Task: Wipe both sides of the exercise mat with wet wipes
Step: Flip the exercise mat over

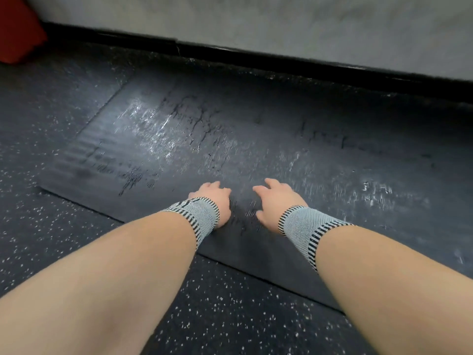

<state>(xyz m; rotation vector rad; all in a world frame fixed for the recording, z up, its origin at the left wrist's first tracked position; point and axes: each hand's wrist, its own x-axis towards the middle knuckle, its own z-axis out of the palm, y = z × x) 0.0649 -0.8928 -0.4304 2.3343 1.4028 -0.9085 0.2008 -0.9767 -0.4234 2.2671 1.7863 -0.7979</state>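
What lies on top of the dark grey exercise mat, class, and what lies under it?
On the dark grey exercise mat rest the left hand and right hand, with shiny wet streaks beyond them. No wipe is visible. It lies on black speckled rubber flooring; its underside is hidden.

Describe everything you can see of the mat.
The mat is dark grey, thin and rubbery-looking, lying flat on a speckled floor beside a wall. Its surface shows glossy wet-looking streaks and black cracked scuffs. The left hand and right hand reach onto its near edge; no wipe is visible.
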